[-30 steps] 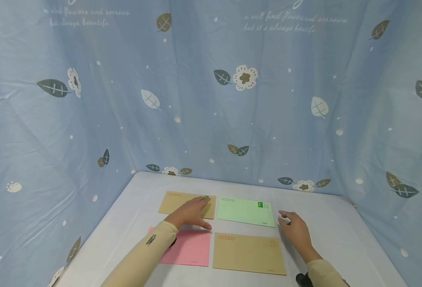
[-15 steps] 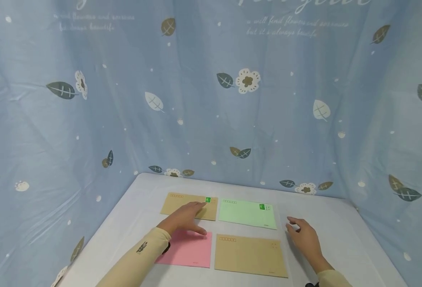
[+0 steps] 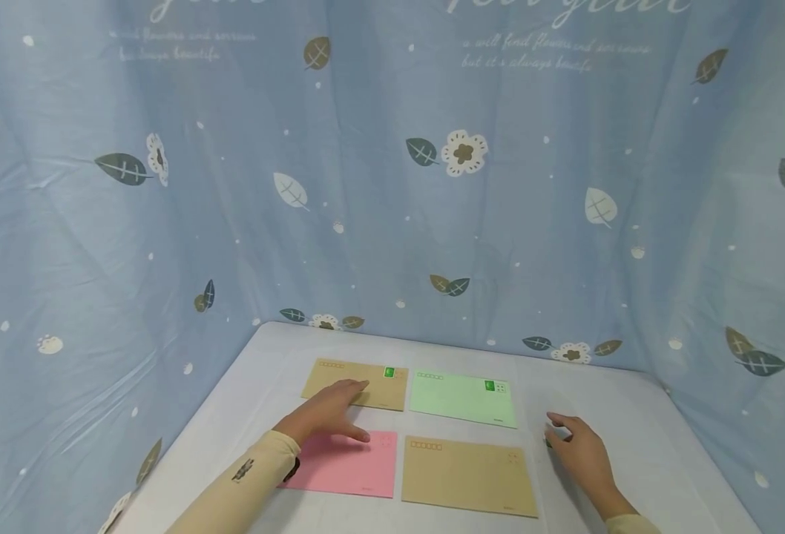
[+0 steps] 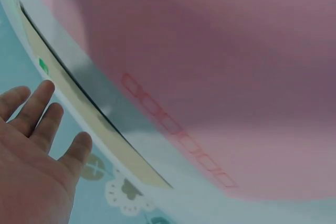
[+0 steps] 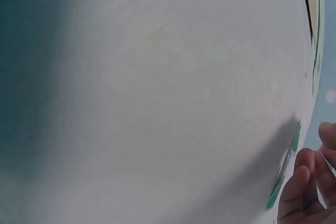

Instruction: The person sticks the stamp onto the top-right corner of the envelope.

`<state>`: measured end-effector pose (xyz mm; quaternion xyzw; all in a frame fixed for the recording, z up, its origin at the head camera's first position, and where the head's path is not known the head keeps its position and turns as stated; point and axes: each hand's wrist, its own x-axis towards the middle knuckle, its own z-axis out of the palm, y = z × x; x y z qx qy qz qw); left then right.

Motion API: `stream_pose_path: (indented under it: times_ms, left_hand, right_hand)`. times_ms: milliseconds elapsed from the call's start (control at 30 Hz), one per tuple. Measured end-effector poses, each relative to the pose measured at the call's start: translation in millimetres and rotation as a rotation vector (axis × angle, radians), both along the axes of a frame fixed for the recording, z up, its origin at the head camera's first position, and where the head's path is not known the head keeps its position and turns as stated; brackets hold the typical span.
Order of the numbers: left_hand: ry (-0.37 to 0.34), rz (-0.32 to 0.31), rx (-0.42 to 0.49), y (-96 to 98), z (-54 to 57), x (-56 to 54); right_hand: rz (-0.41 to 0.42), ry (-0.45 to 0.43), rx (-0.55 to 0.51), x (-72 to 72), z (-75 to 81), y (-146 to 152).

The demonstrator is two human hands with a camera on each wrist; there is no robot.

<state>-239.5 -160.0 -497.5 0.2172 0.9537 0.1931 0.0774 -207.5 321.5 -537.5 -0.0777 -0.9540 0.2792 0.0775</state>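
Observation:
My left hand point(image 3: 329, 415) has its fingers spread over the back left tan envelope point(image 3: 382, 397), its thumb above the pink envelope point(image 3: 359, 471). The left wrist view shows this hand point(image 4: 37, 145) holding nothing. Right of the envelopes, my right hand point(image 3: 582, 452) is low over the table with fingers loosely bent. Small green pieces point(image 5: 296, 137), stamp-like, lie by its fingertips in the right wrist view. A green stamp point(image 3: 389, 372) is on the back left tan envelope, another stamp point(image 3: 490, 386) on the light green envelope point(image 3: 459, 404).
Another tan envelope point(image 3: 469, 478) lies at the front right, without a green stamp. All the envelopes are flat on a white table point(image 3: 639, 423). A blue curtain point(image 3: 366, 222) with leaves and flowers surrounds the table's back and sides.
My left hand has drawn back leftward and toward me, uncovering the stamp on the back tan envelope. My right hand has shifted right, away from the light green envelope.

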Motion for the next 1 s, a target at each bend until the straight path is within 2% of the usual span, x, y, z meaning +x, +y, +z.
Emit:
stream_pose_path:
  times_ms: [233, 500, 700, 1000]
  left_hand:
    - [-0.01, 0.002, 0.034, -6.2, -0.3, 9.7]
    - [-0.003, -0.001, 0.044, -11.4, -2.3, 15.9]
    - [-0.011, 0.025, 0.059, -22.6, -2.4, 23.9]
    - [-0.014, 0.049, 0.07, -36.6, -4.6, 37.6]
  right_hand:
    - [0.022, -0.004, 0.014, 4.7, -3.8, 8]
    - [0.039, -0.042, 0.013, 9.9, 1.0, 8]
    - [0.051, -0.088, 0.011, 12.7, 4.0, 8]
    - [0.054, -0.102, 0.024, 11.3, -3.1, 16]
